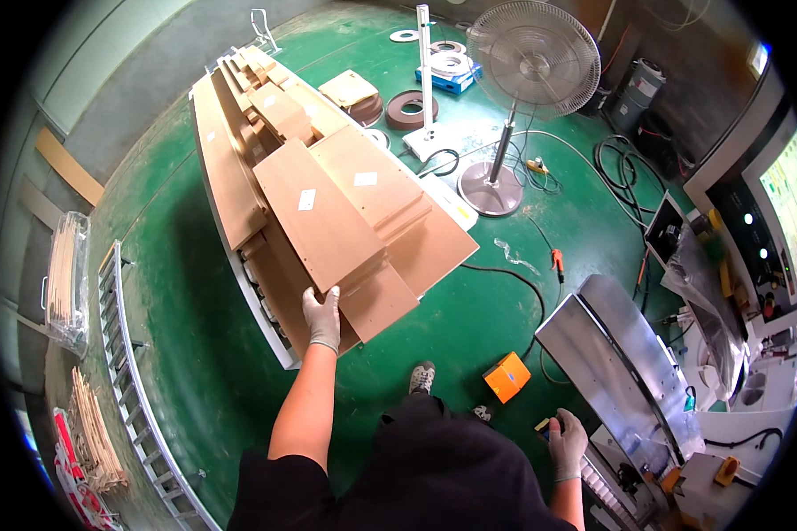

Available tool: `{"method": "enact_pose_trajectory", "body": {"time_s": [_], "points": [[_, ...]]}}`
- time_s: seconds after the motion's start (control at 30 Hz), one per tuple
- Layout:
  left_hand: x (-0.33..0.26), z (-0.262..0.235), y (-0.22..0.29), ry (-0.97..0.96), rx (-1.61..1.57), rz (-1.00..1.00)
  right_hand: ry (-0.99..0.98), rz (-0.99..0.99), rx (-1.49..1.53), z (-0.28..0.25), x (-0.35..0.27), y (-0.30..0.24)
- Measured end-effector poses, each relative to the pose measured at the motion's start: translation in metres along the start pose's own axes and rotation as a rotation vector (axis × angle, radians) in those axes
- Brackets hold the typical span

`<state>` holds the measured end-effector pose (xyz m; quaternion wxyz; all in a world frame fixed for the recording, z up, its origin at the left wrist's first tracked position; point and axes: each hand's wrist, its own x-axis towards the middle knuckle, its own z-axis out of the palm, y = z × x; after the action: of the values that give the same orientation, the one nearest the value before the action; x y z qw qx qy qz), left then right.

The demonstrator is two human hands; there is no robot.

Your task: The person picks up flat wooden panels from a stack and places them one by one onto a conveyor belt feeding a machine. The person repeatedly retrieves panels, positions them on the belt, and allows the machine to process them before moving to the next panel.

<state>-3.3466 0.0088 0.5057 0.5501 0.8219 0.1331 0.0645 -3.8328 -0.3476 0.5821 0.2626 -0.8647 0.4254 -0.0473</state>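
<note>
My left hand (321,320), in a pale glove, grips the near end of a stack of long brown panels (314,212). Its thumb and forefinger show at the panel's edge, while its other fingers are partly hidden. The top panel bears a small white label (306,200). More brown panels (388,292) lie beneath and beside it on a long, low, light-framed support (279,348). To the right, my gloved right hand (568,444) is beside the machine's edge, fingers apart, with no held object visible. A small dark and yellow part (542,427) sits by its fingertips.
A grey pedestal fan (490,188) stands beyond the panels, near rolls of edge strip (412,110). Cables (540,296) cross the green floor, close to an orange box (506,377). On the right is a machine with a metal plate (593,354); a metal roller rack (133,380) lies left.
</note>
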Motion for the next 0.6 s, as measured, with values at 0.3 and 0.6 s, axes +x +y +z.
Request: {"method": "enact_pose_trajectory", "body": {"time_s": [0.3, 0.6], "points": [[0.035, -0.022, 0.009, -0.075, -0.404, -0.456, -0.018, -0.021, -0.001, -0.003, -0.002, 0.012], [-0.042, -0.109, -0.024, -0.715, -0.706, -0.682, 0.040, -0.064, -0.023, -0.020, -0.008, 0.011]]}}
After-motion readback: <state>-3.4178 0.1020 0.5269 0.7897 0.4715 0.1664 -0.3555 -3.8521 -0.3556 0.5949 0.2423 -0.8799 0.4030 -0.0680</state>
